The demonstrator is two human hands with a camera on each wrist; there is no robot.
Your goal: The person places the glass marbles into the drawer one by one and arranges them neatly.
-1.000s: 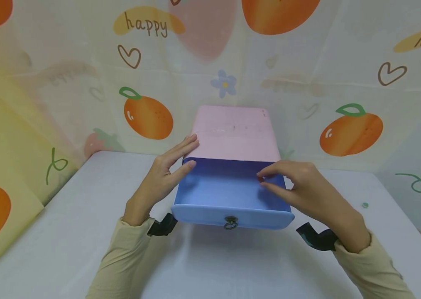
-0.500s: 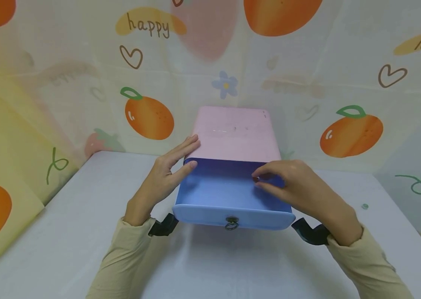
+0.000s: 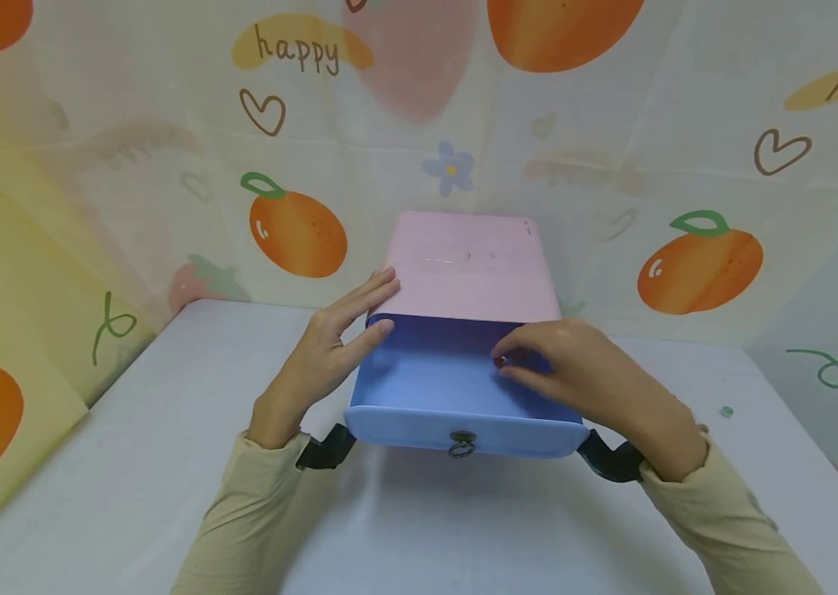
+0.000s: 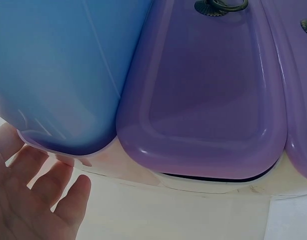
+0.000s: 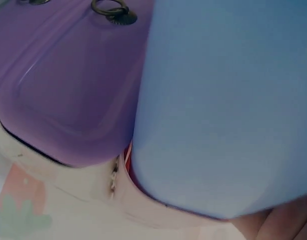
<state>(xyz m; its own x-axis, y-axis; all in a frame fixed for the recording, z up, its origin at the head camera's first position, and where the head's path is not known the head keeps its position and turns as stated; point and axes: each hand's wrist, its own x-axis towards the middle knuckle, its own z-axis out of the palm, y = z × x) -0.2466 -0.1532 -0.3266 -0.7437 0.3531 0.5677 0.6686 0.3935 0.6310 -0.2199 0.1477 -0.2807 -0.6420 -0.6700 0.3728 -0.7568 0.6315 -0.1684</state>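
Observation:
A pink drawer case (image 3: 467,264) stands at the back of the white table, its blue top drawer (image 3: 426,380) pulled out toward me, with a metal ring pull (image 3: 461,445) on the front. My left hand (image 3: 330,347) lies with straight fingers against the case's left side. My right hand (image 3: 583,376) hovers over the open drawer, thumb and forefinger pinching something tiny, too small to name. The left wrist view shows the blue drawer (image 4: 53,75), a shut purple drawer (image 4: 203,100) below it, and my left fingers (image 4: 33,200). The right wrist view shows the same blue drawer (image 5: 223,100) and purple drawer (image 5: 68,90).
A small green bead (image 3: 726,411) lies on the table (image 3: 92,463) to the right. Fabric walls printed with oranges (image 3: 292,231) close in the back and both sides. Black camera straps sit on both wrists.
My right hand has slid to the left and a little farther in over the open drawer, fingertips still pinched. The left hand, the drawer and the case have stayed put.

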